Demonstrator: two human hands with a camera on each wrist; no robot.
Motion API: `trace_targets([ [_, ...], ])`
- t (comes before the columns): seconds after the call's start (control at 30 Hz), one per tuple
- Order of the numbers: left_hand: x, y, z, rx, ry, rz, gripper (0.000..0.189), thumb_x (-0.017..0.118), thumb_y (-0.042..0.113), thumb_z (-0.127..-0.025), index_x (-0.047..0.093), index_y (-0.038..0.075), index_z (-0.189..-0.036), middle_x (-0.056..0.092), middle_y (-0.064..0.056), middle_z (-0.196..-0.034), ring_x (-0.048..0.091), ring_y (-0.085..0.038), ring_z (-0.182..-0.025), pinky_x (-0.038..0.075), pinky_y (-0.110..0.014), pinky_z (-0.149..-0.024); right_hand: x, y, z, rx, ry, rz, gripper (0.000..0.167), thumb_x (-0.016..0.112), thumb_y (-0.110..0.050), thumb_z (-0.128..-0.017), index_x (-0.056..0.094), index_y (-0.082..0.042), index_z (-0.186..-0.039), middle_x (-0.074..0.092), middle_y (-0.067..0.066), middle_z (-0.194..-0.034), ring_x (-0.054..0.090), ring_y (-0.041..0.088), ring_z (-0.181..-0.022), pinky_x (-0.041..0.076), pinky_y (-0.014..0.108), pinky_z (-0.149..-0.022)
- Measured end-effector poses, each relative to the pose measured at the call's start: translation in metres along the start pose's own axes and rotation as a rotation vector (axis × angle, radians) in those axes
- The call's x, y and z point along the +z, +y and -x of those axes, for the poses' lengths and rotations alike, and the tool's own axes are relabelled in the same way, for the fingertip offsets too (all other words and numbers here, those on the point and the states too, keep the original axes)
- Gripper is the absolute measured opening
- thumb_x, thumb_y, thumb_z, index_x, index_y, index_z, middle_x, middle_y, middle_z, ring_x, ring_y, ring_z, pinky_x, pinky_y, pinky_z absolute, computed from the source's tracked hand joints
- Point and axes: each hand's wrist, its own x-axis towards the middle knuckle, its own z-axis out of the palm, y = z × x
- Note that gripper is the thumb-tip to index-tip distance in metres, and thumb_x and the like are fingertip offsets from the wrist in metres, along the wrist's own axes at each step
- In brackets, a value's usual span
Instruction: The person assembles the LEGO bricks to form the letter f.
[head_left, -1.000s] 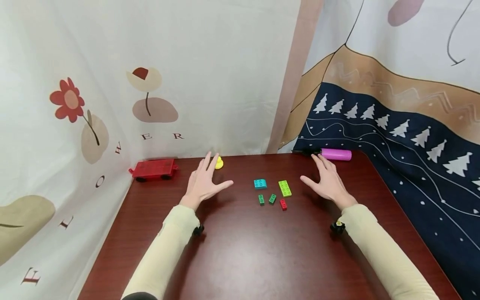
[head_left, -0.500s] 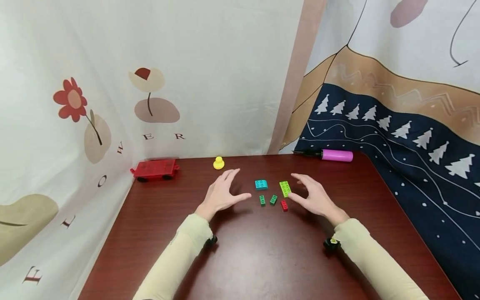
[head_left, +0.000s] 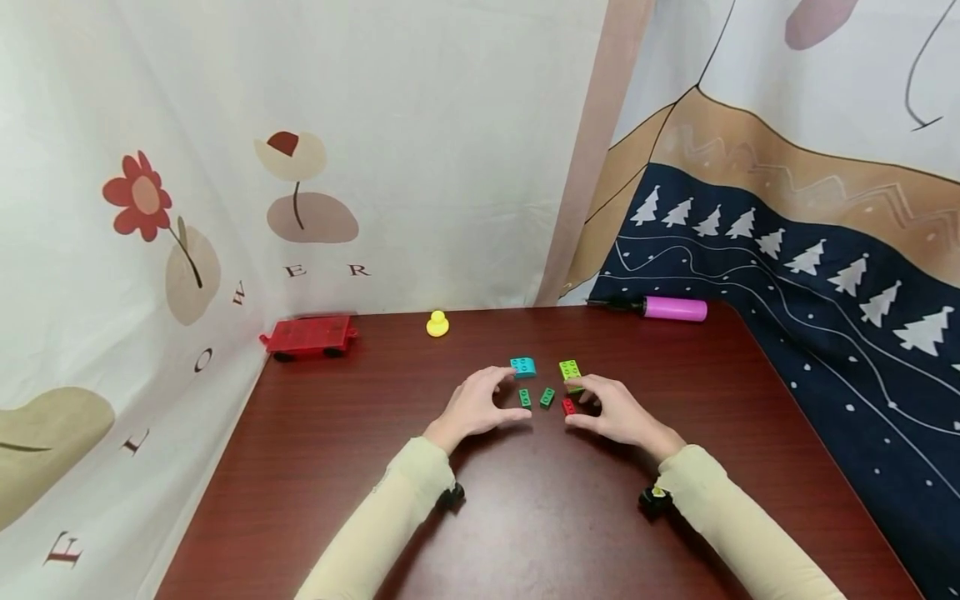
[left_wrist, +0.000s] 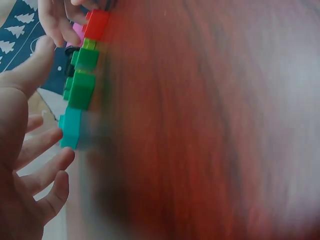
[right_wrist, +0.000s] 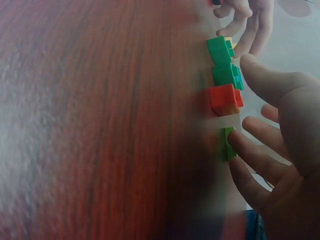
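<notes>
Several toy building bricks lie between the two hands on the dark red table. My left hand (head_left: 477,406) is just left of a green brick (head_left: 525,398), thumb and fingers spread apart, holding nothing. Behind its fingertips sits a blue brick (head_left: 522,367). A second green brick (head_left: 547,397) lies in the middle. On the other side my right hand (head_left: 617,410) reaches around a small red brick (head_left: 568,407); a gap shows between the red brick (right_wrist: 223,100) and the thumb in the right wrist view. Its fingers partly cover the lime green brick (head_left: 569,369).
At the back left stands a red toy wagon (head_left: 310,337). A yellow toy (head_left: 437,323) sits by the back edge, and a purple-handled pump-like object (head_left: 675,308) lies at the back right. Printed cloth (head_left: 450,167) hangs behind the table (head_left: 525,533).
Both hands have come inward and closer to the bricks, the left moving right and the right moving left. The yellow toy, partly hidden before, is now in full sight. The bricks look unmoved.
</notes>
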Motion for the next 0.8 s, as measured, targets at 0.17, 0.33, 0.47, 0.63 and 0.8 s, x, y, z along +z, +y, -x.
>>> trace_targets([
  [0.17, 0.013, 0.003, -0.001, -0.018, -0.013, 0.031, 0.067, 0.085, 0.054, -0.085, 0.067, 0.019, -0.139, 0.068, 0.001, -0.132, 0.063, -0.017, -0.109, 0.054, -0.039, -0.095, 0.003, -0.002, -0.003, 0.020, -0.046, -0.008, 0.061, 0.089, -0.027, -0.086, 0.066, -0.006, -0.138, 0.072, 0.004, -0.124, 0.068, 0.015, -0.097, 0.058, 0.036, -0.085],
  [0.33, 0.020, 0.002, -0.004, -0.035, 0.009, 0.059, 0.058, 0.086, 0.048, -0.087, 0.071, 0.018, -0.135, 0.070, 0.001, -0.128, 0.063, -0.016, -0.101, 0.054, -0.036, -0.087, 0.003, -0.003, -0.004, 0.039, -0.078, -0.001, 0.055, 0.088, -0.023, -0.087, 0.068, -0.008, -0.136, 0.072, 0.004, -0.124, 0.065, 0.014, -0.098, 0.057, 0.037, -0.086],
  [0.47, 0.022, 0.001, -0.005, -0.041, 0.032, 0.085, 0.050, 0.087, 0.044, -0.087, 0.074, 0.019, -0.129, 0.072, 0.003, -0.122, 0.062, -0.015, -0.097, 0.054, -0.034, -0.083, 0.004, -0.001, -0.006, 0.030, -0.090, 0.009, 0.048, 0.086, -0.022, -0.090, 0.070, -0.009, -0.133, 0.071, 0.004, -0.124, 0.064, 0.014, -0.097, 0.057, 0.037, -0.086],
  [0.63, 0.023, 0.002, -0.004, -0.057, 0.038, 0.084, 0.041, 0.087, 0.041, -0.088, 0.077, 0.022, -0.123, 0.072, 0.005, -0.119, 0.061, -0.014, -0.094, 0.052, -0.033, -0.081, 0.007, 0.002, -0.006, 0.007, -0.089, 0.039, 0.040, 0.084, -0.019, -0.091, 0.073, -0.009, -0.128, 0.072, 0.004, -0.120, 0.063, 0.013, -0.094, 0.056, 0.036, -0.084],
  [0.8, 0.023, 0.003, -0.006, -0.046, 0.065, 0.081, 0.036, 0.087, 0.037, -0.088, 0.078, 0.023, -0.120, 0.073, 0.005, -0.117, 0.062, -0.014, -0.093, 0.052, -0.031, -0.078, 0.007, 0.003, -0.008, -0.024, -0.056, 0.059, 0.036, 0.085, -0.016, -0.090, 0.075, -0.008, -0.124, 0.072, 0.003, -0.115, 0.063, 0.011, -0.090, 0.056, 0.034, -0.082],
])
